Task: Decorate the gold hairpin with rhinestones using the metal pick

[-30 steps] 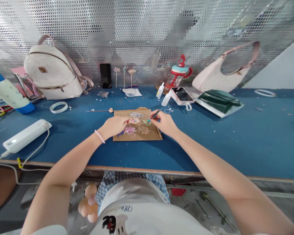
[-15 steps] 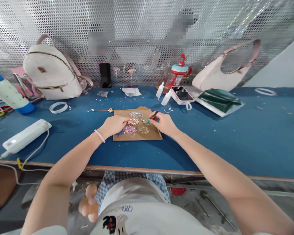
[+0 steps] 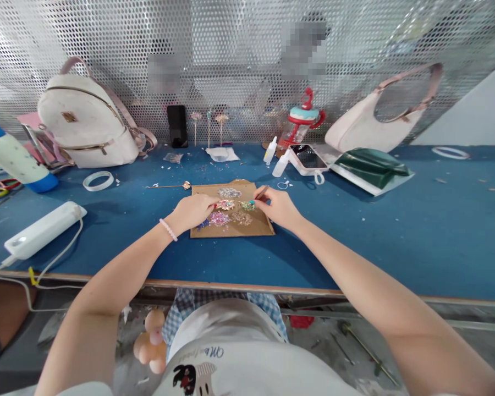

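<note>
Shirt [image 3: 247,357]: white, short sleeves [image 3: 86,389]; front carries dark script lettering [image 3: 209,352], only partly legible, plus cartoon print [image 3: 193,379] in black, red, and pale stripes. Left wrist [image 3: 174,220]: pale pink beaded bracelet [image 3: 168,230]. Lap: blue-and-white checked cloth [image 3: 172,324], garment type unclear.

Left grip [image 3: 193,212]: its fingertips meet the sparkling piece [image 3: 226,204], but the exact contact is too small to tell.
Right grip [image 3: 281,209]: covers part of a slim tool [image 3: 263,192]; the tip cannot be made out.
Bead piles [image 3: 220,219]: single grains too tiny to tell apart.
Patterned container [image 3: 18,157]: at 9 o'clock, cut off by the left edge.
Perforated screen [image 3: 239,33]: shapes behind it blurred, with pixelated patches near 11 and 1 o'clock.
Shirt [image 3: 231,357]: cropped at 6 o'clock.
Worktop [image 3: 437,242]: runs out of view at 3 and 9 o'clock.
</note>
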`<state>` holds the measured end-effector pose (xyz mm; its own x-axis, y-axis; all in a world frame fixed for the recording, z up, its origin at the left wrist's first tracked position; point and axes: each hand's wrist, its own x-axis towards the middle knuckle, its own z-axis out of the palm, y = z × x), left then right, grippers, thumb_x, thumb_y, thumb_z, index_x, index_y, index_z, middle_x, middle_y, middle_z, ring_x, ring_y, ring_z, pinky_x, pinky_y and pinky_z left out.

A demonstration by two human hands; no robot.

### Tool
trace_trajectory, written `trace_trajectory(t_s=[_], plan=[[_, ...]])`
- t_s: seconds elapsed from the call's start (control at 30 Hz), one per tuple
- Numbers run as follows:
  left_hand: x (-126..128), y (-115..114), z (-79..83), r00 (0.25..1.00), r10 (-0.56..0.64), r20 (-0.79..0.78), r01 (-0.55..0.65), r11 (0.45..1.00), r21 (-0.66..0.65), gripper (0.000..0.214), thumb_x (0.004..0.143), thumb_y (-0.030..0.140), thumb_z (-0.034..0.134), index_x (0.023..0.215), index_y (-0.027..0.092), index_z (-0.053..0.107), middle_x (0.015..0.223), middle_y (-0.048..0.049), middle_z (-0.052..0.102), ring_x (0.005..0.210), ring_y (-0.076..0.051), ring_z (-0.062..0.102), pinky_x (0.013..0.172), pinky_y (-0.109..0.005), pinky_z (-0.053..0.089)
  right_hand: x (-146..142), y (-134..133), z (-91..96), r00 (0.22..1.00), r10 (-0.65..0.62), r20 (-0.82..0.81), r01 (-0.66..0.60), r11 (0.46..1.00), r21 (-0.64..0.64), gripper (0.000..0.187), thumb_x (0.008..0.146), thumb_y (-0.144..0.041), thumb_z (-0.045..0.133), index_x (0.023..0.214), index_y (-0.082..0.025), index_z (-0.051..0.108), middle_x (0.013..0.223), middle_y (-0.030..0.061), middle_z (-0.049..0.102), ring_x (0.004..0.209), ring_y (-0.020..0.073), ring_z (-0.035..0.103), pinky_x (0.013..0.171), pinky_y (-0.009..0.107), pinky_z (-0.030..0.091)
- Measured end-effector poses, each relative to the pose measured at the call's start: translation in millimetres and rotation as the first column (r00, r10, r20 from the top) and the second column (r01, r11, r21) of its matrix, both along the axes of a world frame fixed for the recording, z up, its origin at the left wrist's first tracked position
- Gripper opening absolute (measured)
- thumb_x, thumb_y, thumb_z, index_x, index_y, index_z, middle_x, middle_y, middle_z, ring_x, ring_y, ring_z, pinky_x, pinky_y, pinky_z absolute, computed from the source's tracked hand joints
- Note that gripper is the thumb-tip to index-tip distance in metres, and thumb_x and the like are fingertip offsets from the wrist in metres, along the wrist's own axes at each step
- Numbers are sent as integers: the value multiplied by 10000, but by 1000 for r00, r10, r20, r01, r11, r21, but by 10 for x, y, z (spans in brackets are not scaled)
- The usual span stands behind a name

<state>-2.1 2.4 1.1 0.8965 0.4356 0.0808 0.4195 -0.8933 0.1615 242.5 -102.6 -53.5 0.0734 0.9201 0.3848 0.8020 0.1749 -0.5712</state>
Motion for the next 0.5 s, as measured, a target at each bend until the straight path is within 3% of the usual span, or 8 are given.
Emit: trace_trajectory(t_s=[0.5], plan=[[6,-22,26,997,-15,75,13,1000,22,310,936,315,544,1200,153,537,1163,-91,577,1013,-219,594,865,-430,521,32,-96,209,990,-83,117,92,993,-79,294,908,-355,538,1126,-160,561,1116,71,597,943,174,606,810,379,534]])
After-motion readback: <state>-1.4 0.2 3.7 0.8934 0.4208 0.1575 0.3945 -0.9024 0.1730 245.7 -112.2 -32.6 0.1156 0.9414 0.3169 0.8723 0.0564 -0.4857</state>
